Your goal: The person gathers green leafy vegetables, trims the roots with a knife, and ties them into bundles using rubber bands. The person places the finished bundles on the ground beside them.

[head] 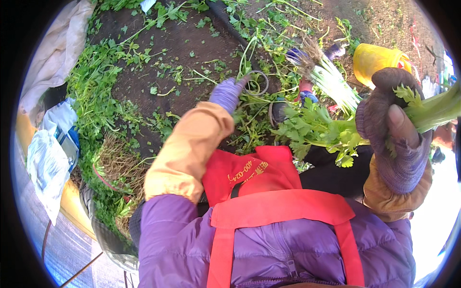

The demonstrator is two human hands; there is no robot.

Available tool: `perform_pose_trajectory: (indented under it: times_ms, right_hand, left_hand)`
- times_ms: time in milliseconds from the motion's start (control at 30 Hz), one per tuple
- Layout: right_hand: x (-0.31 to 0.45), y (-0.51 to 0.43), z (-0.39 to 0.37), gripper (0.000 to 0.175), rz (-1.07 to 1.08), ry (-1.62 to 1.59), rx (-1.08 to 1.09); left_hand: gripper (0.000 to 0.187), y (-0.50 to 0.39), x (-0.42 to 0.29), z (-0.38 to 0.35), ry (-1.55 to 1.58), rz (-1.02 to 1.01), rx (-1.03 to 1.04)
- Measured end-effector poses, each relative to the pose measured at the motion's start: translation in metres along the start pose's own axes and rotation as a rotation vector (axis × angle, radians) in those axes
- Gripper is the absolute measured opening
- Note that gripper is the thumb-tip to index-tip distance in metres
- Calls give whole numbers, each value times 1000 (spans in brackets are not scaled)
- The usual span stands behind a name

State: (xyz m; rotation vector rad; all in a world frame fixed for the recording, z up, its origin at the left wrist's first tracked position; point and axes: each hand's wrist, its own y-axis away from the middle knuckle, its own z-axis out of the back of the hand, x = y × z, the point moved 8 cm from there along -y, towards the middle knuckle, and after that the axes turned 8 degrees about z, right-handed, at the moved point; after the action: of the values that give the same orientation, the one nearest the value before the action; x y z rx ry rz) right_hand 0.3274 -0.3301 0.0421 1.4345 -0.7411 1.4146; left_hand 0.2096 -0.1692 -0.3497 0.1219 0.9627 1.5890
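My right hand [392, 126], in a worn brown and purple knit glove with the thumb tip bare, grips celery stalks [437, 109]. Leafy celery tops [315, 126] spread out to the left of that hand. My left hand [227, 94], in a purple glove, reaches out over the littered ground. Its fingertips meet or overlap a thin grey ring [256, 82]; whether they hold it I cannot tell. Past the celery leaves lies a bundle of pale stalks with roots [333, 77], roots pointing away from me.
Cut greens [97, 90] litter the dark ground sheet [162, 86]. At left, rooted bundles [120, 162], one with a red tie, lie beside a white plastic bag [48, 162]. A yellow bucket [376, 63] lies tipped at right. A red apron [252, 169] covers my lap.
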Motion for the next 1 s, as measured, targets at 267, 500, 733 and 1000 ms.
perform_pose_trajectory:
  times_ms: [267, 500, 733, 1000]
  right_hand:
    - [4, 4, -12, 50, -29, -3, 50]
    - [-8, 12, 3, 55, -39, -70, 31]
    - [-6, 14, 0, 59, -43, -61, -5]
    - [-3, 2, -3, 52, 4, -29, 67]
  left_hand:
    - [73, 72, 45, 104, 266, 146, 131]
    - [74, 138, 234, 221, -370, 72, -580]
    - [85, 159, 301, 248, -656, 914, -292]
    - [49, 8, 43, 44, -295, -134, 16]
